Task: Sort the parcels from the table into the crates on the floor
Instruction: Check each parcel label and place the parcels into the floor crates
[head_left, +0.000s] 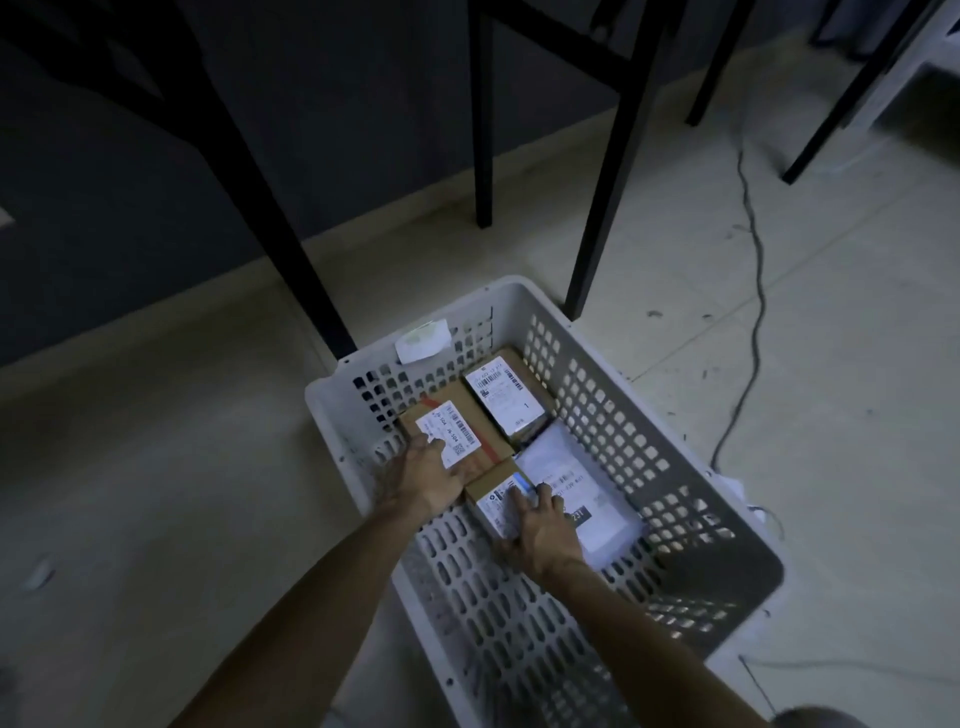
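The small brown cardboard box with a white label (496, 499) sat mid-crate in the white perforated plastic crate (623, 441) on the floor, grasped by the right hand (540, 530). The left hand (426, 475) rested with relaxed fingers on the red-taped brown cardboard box (467, 415) just left of it. A second labelled brown box (506, 397) lay at the far end, and a white plastic mailer (571, 467) lay to the right.

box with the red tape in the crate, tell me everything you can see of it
The box with the red tape is brown cardboard, with a white barcode label on top and a red strip across it. It lies flat in the far left corner of the white perforated crate. The left hand rests on its near end, fingers on the label. A second labelled box sits at its right; a small box meets its near corner.
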